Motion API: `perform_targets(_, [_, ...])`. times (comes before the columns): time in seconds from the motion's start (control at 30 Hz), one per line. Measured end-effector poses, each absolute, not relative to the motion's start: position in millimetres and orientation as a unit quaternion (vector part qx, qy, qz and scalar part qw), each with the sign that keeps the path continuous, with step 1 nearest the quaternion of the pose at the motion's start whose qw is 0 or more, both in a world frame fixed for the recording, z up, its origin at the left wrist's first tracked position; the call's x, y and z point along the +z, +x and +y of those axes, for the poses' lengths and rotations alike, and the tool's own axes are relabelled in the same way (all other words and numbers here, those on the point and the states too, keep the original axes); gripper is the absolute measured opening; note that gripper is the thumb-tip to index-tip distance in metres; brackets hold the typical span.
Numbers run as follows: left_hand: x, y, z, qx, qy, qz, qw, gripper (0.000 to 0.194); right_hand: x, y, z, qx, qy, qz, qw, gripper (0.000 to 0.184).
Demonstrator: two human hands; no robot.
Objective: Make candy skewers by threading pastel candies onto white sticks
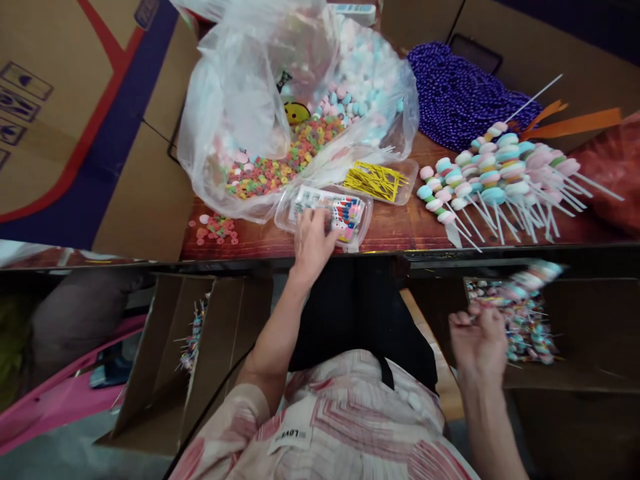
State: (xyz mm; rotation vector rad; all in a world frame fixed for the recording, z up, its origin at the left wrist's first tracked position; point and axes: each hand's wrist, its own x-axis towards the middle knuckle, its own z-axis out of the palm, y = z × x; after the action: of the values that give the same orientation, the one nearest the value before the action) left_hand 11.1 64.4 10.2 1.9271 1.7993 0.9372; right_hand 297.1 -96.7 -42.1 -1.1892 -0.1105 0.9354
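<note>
My left hand (pixel 313 241) reaches into a clear plastic tray (pixel 285 217) of small printed packets (pixel 345 212) at the table's near edge, fingers curled on the packets. Below the table edge, my right hand (pixel 477 340) pinches the stick of a candy skewer (pixel 530 279), which is blurred by motion, over a cardboard box (pixel 590 327) that holds several finished skewers. A pile of marshmallow skewers (pixel 500 177) lies on the table to the right.
A big clear bag (pixel 235 100) of coloured cereal rings and marshmallows fills the table's middle. A tray of yellow twist ties (pixel 376 180), purple beads (pixel 455 93), loose rings (pixel 215 228). Cardboard boxes (pixel 165 360) stand left below, one with skewers.
</note>
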Motion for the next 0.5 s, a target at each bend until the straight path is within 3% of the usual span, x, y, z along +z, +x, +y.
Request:
perform_targets(0.13, [2.8,-4.9,100.1,0.241,0.697,0.654,0.168,0.041,-68.9,354.4,-86.7,0.37,-0.63,0.02,0.682,0.012])
perform_targets(0.3, [-5.5,-10.0,115.5,0.33,0.677,0.614,0.237,0.035,-81.1,326.2,-59.9,0.387,-0.645,-0.059,0.657,0.008])
perform_targets(0.4, [-8.8,-13.6,114.3,0.397,0.652,0.585,0.274,0.031,-62.9,275.1,-47.5,0.343,-0.642,-0.192,0.658,0.014])
perform_targets(0.5, [-3.5,-14.0,104.6,0.441,0.639,0.559,0.292,0.026,-32.1,228.4,-35.0,0.286,-0.645,-0.39,0.591,0.018])
